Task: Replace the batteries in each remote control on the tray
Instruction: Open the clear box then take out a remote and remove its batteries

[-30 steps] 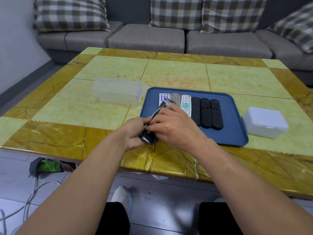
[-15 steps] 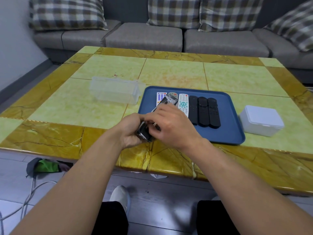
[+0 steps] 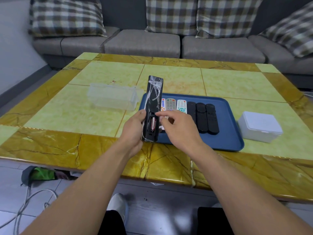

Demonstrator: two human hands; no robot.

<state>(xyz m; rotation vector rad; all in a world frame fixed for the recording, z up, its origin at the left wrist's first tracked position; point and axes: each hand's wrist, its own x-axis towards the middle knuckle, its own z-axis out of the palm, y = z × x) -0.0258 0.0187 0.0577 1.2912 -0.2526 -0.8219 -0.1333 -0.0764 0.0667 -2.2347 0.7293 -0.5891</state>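
Remote control (image 3: 153, 106) in work is the long black one, back side up, held upright over the near-left corner of the tray (image 3: 225, 141) — left hand (image 3: 133, 131) gripping its lower end, thumb on the left edge. Battery cover looks off: compartment open at the bottom, one battery (image 3: 153, 123) seated in the right slot, left slot looks empty. Right hand (image 3: 179, 128) hovers just at 3 o'clock of the compartment, fingers loosely curled, index fingertip close to the compartment's upper edge; can't tell if it holds anything — cover or a battery could be tucked under the palm.

Progress, my read: early. This remote is mid-swap; whether the seated battery is old or new isn't readable. Five more remotes lie on the tray — three light ones (image 3: 171, 104) with coloured buttons, three... no, two to three black ones (image 3: 200, 118) at 3 o'clock of them, I count three. None shows any sign of being opened.

Hard to make out: clear plastic box (image 3: 111, 97) at 10 o'clock of the tray, contents not visible; white lidded box (image 3: 260, 126) at 3 o'clock, shut. Crumpled tape or wrap on the remote's back. Leftmost light remote is mostly hidden behind the held one.
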